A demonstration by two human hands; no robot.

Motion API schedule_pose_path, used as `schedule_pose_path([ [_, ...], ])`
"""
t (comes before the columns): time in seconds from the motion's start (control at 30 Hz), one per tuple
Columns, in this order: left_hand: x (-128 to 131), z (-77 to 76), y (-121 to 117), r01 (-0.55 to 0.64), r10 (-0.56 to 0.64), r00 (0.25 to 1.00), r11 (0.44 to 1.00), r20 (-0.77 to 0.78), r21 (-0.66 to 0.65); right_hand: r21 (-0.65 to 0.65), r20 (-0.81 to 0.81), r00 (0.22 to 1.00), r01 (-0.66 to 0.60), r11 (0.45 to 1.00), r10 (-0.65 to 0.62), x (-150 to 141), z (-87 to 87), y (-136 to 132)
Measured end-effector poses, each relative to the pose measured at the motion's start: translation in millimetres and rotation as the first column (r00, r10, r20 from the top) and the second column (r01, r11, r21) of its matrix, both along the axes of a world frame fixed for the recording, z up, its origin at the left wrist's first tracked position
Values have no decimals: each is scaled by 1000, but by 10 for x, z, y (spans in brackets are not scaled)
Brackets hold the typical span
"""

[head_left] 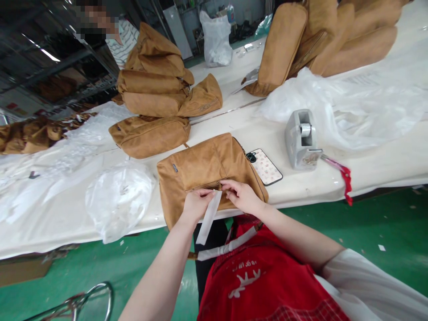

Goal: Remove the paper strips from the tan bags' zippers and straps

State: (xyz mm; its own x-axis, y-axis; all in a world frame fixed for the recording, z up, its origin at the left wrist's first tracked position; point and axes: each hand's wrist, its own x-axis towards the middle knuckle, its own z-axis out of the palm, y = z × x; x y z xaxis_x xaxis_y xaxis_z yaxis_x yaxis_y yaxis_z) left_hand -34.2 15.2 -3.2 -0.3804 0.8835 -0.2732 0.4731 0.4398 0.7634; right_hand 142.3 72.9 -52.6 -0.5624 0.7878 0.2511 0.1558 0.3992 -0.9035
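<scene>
A tan leather-look bag [200, 162] lies on the table's front edge, its zipped pocket facing me. My left hand [198, 203] pinches the top end of a white paper strip [209, 218], which hangs down past the table edge. At the pocket's zipper, my right hand [242, 195] has thumb and finger closed around the small zipper pull [220, 186]. Both hands rest close together over the bag. A strap wrapped in white [230, 246] hangs below the bag, against my red apron.
A phone [267, 167] lies right of the bag, beside a grey tape dispenser [302, 142] and red-handled scissors or snips [344, 171]. Tan bags [154, 96] are piled behind, with more [284, 49] at back right. Plastic bags [118, 200] lie left. A person [123, 42] stands across the table.
</scene>
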Motion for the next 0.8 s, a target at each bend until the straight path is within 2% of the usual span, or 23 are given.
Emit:
schedule_pose_path([
  [0.3,100,50,70,-24,25,999,1000,-38,9,135,-21,999,27,990,-24,-13,-21,8],
  [0.5,146,78,107,0,0,991,1000,-131,-4,155,3,1000,1,988,-1,3,3,24],
  [0.6,153,100,96,16,-15,985,1000,-172,3,117,-5,1000,28,993,-28,-5,-15,6],
  [0.7,148,111,71,34,-33,982,999,-188,3,73,-16,998,64,995,-63,-10,-27,-18],
  [0.8,132,92,52,36,-35,984,999,-174,6,104,-2,999,46,994,-47,-3,-3,-23],
])
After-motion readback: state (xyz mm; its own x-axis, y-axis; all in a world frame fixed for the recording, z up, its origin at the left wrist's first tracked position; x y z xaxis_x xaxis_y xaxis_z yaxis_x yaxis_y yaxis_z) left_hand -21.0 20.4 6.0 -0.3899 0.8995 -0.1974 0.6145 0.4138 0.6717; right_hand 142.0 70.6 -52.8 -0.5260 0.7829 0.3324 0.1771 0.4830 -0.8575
